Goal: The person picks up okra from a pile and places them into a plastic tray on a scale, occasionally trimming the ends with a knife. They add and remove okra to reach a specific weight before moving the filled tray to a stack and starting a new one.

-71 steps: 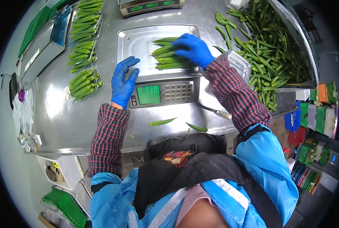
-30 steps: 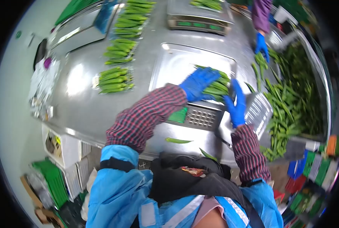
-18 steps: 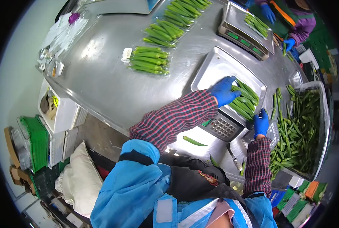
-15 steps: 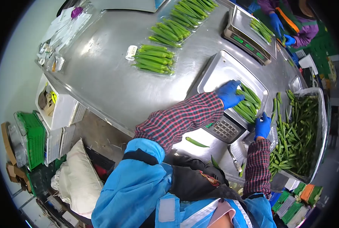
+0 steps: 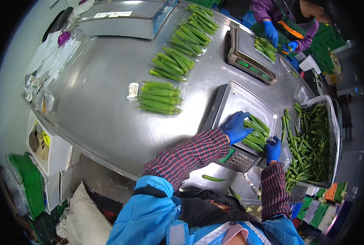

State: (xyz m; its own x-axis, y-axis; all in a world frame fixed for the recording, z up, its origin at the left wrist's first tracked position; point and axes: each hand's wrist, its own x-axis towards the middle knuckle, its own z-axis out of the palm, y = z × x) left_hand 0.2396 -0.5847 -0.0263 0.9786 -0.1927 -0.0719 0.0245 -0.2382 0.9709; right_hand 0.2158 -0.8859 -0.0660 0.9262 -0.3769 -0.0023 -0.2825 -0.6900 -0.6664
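A bundle of green okra [image 5: 256,132] lies on the metal pan of a digital scale [image 5: 239,100]. My left hand [image 5: 238,128], in a blue glove, presses its fingers around the left end of the pods. At their lower right end, my gloved right hand [image 5: 273,150] grips the bundle's edge, its fingertips partly hidden. Whether a clear tray lies under these pods I cannot make out. A single okra pod [image 5: 214,178] rests on the table below the scale's keypad. Right of my right hand stands a lined crate [image 5: 333,141] full of loose okra.
Several clear trays of okra [image 5: 160,98] line the steel table [image 5: 108,90]; a label [image 5: 133,90] sits beside the nearest. A second scale [image 5: 251,57] stands at the back, where a gloved co-worker [image 5: 270,33] handles okra. A metal box [image 5: 120,24] occupies the far left.
The view has shifted, so the table and scales appear lower and further left. Both my hands stay at the okra on the scale. The co-worker's hands have moved over the okra on the far scale.
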